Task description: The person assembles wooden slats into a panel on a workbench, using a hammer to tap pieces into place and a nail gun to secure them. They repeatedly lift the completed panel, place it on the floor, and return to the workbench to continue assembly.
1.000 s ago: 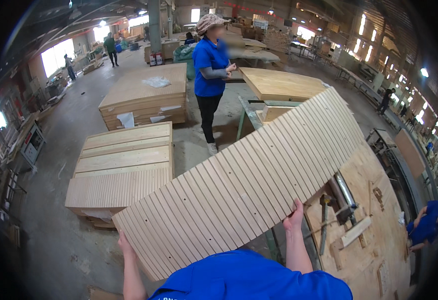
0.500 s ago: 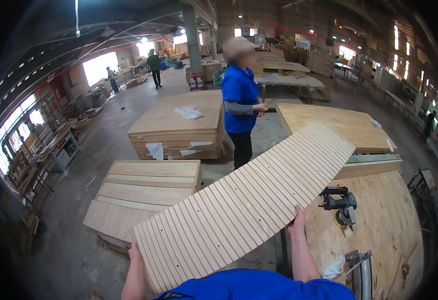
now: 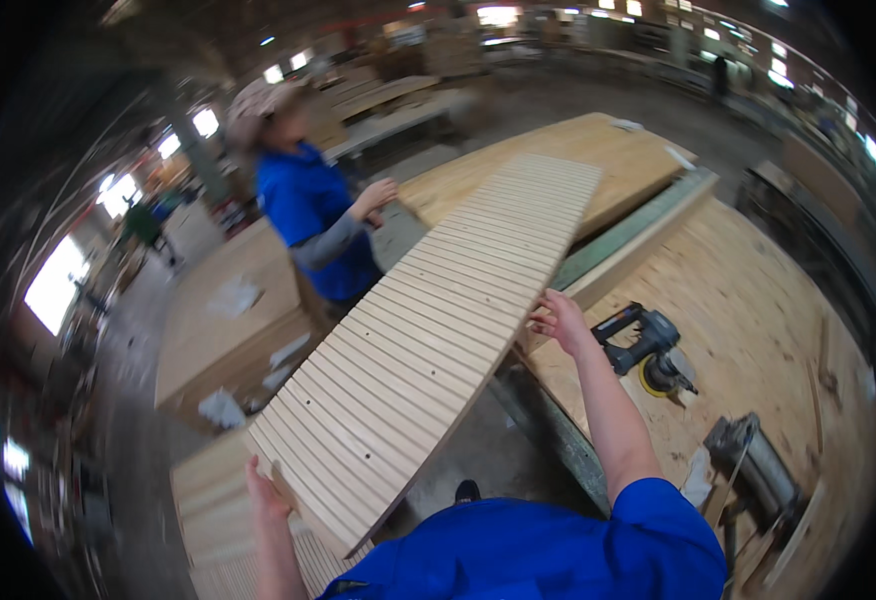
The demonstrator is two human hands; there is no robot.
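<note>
Currently left hand (image 3: 270, 498), right hand (image 3: 564, 324) at 1 grooved panel (image 3: 433, 318); 1 co-worker (image 3: 308, 215).

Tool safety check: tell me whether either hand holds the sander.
No, the sander lies on the plywood table, clear of left hand and right hand.

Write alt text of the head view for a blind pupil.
A person's left hand grips the near end of a long, grooved wooden panel, right hand at its right edge. A co-worker in blue stands left of it; power tools lie on a workbench.
</note>
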